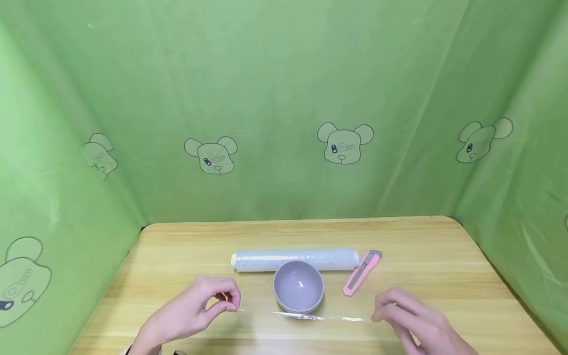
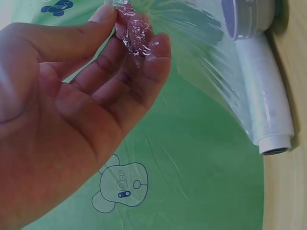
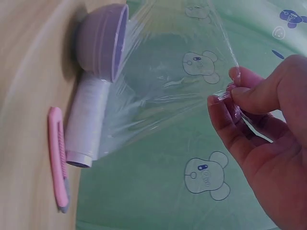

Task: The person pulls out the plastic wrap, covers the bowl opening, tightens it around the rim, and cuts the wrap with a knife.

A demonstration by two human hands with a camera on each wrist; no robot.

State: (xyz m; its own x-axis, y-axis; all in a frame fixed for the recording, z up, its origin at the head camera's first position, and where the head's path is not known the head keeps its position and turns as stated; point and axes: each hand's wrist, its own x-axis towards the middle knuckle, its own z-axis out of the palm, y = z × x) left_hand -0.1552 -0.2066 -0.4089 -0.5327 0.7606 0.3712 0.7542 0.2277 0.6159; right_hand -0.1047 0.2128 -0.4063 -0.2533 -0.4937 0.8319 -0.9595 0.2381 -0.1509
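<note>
A clear sheet of cling film (image 3: pixel 163 86) stretches from its roll (image 1: pixel 262 261) toward me, spanning over the grey-purple bowl (image 1: pixel 298 287). My left hand (image 1: pixel 195 305) pinches one corner of the film between thumb and fingers, left of the bowl. On the right, my right hand (image 1: pixel 419 320) pinches the other corner, the film bunched at the fingertips in the right wrist view. In the head view the film's near edge (image 1: pixel 306 317) shows as a shiny line across the bowl's front. The bowl stands upright, mouth up, just in front of the roll.
A pink utility knife (image 1: pixel 361 273) lies at the roll's right end, its grey tip pointing away. All of it rests on a wooden table (image 1: pixel 186 246). Green sheeting (image 1: pixel 275 74) printed with bear heads rises behind and on both sides.
</note>
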